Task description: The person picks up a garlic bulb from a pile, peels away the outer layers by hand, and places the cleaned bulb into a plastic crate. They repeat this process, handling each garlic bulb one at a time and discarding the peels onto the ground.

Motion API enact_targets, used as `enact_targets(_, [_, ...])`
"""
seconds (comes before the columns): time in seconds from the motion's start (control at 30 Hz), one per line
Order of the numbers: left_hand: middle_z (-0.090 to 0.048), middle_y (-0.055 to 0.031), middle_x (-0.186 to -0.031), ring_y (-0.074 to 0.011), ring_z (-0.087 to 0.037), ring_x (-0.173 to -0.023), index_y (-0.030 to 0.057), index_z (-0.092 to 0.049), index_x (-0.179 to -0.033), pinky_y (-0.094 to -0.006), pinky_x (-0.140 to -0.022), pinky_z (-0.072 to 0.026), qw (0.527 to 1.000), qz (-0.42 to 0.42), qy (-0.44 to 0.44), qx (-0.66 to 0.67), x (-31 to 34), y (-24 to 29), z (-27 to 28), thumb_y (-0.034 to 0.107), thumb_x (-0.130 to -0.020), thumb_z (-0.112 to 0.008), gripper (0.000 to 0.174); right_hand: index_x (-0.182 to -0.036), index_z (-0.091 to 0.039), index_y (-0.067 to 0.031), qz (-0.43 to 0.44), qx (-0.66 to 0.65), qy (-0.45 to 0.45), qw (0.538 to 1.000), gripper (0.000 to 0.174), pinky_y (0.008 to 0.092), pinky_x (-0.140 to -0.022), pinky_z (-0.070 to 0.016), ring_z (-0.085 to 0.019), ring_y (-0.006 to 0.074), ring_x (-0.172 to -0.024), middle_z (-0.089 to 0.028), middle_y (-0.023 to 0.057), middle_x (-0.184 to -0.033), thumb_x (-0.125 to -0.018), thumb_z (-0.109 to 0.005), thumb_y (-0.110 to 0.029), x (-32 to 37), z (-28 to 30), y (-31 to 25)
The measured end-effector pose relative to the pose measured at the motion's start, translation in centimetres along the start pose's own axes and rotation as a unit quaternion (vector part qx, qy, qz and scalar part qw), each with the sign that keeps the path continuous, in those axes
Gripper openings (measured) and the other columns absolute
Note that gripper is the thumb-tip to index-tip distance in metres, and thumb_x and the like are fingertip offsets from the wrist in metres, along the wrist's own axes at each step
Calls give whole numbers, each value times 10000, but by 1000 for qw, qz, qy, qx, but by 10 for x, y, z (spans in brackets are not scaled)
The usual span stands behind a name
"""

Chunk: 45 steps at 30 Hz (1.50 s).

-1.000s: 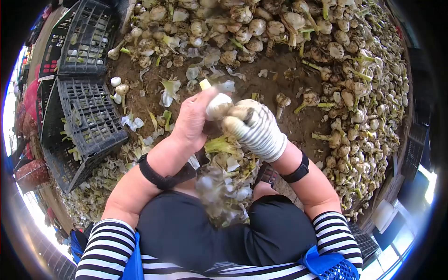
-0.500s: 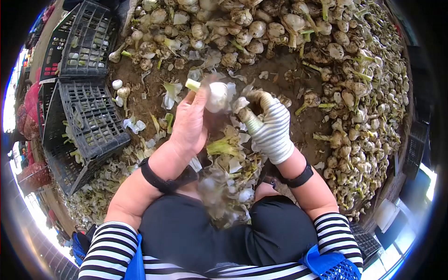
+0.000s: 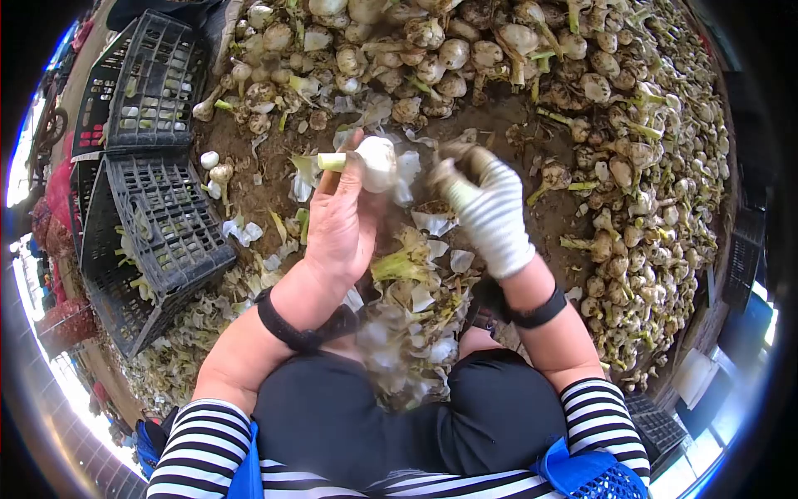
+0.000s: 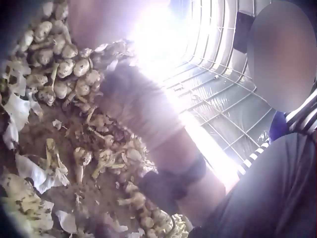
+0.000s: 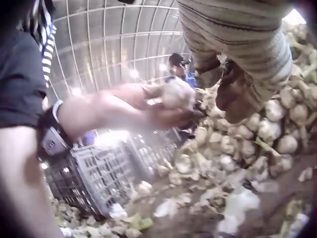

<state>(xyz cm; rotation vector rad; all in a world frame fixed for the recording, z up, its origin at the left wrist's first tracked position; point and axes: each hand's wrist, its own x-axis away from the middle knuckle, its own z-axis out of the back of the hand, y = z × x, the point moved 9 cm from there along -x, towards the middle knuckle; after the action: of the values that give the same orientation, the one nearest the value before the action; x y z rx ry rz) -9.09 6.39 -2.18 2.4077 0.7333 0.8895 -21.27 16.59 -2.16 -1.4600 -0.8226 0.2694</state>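
In the head view my bare left hand (image 3: 339, 220) holds a white garlic bulb (image 3: 377, 165) between thumb and fingers, its cut green stem (image 3: 331, 161) pointing left. The same bulb (image 5: 178, 94) appears in the right wrist view, resting at the fingers. My right hand (image 3: 489, 204), in a striped glove with dirty fingertips, hangs apart to the right of the bulb. Its fingers are bent and blurred, the thumb standing off from them. Below the hands lies a pile of peeled garlic skins and stem scraps (image 3: 407, 264).
Unpeeled garlic bulbs (image 3: 453, 54) are heaped ahead and along the right side. Black plastic crates (image 3: 170, 218) stand on the left, with trimmed garlic inside. Loose bulbs (image 3: 221, 173) and skins (image 3: 243, 230) lie on the bare soil (image 3: 536, 220).
My right hand has come away from the bulb to the right. My left hand has shifted slightly left with the bulb, and the stem has turned from pointing up to pointing left.
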Motion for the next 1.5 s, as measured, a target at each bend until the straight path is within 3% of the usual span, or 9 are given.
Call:
enact_targets(0.17, [-570, -66, -1101, -154, -565, -957, 95, -480, -1240, -288, -841, -477, 999, -43, 19, -5, 2, -6, -5, 89, -873, -567, 377, -808, -641, -22, 260, 336, -11, 905, 215, 287, -519, -456, -573, 237, -515, -600, 140, -625, -756, -682, -227, 27, -39, -47])
enact_targets(0.27, [-576, -65, -1076, -148, -566, -946, 76, -496, -1210, -283, -829, -480, 998, -61, 14, -24, 2, -3, -2, 71, -870, -569, 348, -823, -644, -8, 63, 190, -48, 979, 247, 286, -546, -464, -582, 179, -542, -626, 142, -663, -749, -685, -240, 14, -30, -29])
enact_targets(0.5, [-573, -41, -1076, -142, -546, -982, 104, -520, -1141, -276, -843, -455, 995, -72, -26, -64, 6, -2, -4, 85, -887, -538, 255, -836, -628, 22, -35, 77, -68, 994, 216, 256, -549, -446, -525, 73, -604, -635, 81, -684, -755, -660, -176, 7, -28, 9])
enact_targets(0.7, [-573, -47, -1073, -151, -557, -947, 108, -483, -1159, -275, -791, -465, 1000, 4, -17, 5, 4, -9, -8, 87, -901, -513, 261, -843, -597, 23, -69, -119, -67, 988, 189, 235, -560, -434, -501, 60, -651, -603, 32, -723, -777, -641, -148, -3, -20, 4])
enact_targets(0.9, [-537, -71, -1161, -162, -529, -1032, 89, -489, -1136, -279, -886, -431, 956, -166, -105, -216, 8, 14, -22, 70, -899, -511, 239, -764, -624, 6, 10, 115, -85, 990, 154, 223, -545, -434, -490, 50, -589, -611, 45, -656, -763, -634, -147, 6, -23, -19])
enact_targets(1.03, [-536, -92, -1172, -217, -532, -1055, 94, -489, -1137, -331, -911, -437, 999, 19, -35, 11, 3, 2, -5, 130, -914, -496, 226, -872, -584, -25, -140, -159, -28, 977, 170, 250, -554, -491, -573, 122, -609, -566, 30, -645, -776, -572, -165, -14, 2, 16])
enact_targets(1.23, [-540, -83, -1172, -205, -530, -1056, 100, -519, -1106, -354, -930, -423, 996, 15, -81, -19, 0, -4, -7, 131, -900, -519, 208, -826, -619, 24, 13, 149, -83, 985, 265, 255, -577, -458, -550, 75, -639, -628, 69, -696, -754, -679, -225, 7, -25, -24])
enact_targets(1.33, [-567, -76, -1102, -180, -567, -968, 93, -520, -1079, -321, -855, -476, 987, -83, -74, -116, 2, 8, -15, 87, -879, -550, 202, -791, -619, 20, 22, 192, -87, 977, 237, 249, -563, -453, -534, 85, -604, -621, 58, -677, -731, -681, -201, 2, -26, -30])
enact_targets(1.5, [-491, -131, -1235, -240, -519, -1091, 104, -498, -1098, -351, -925, -457, 997, 30, -72, 0, -1, 0, -5, 175, -917, -489, 195, -891, -587, 11, -106, -173, -38, 978, 208, 235, -601, -470, -550, 102, -656, -608, 48, -786, -809, -581, -180, -18, 3, 20])
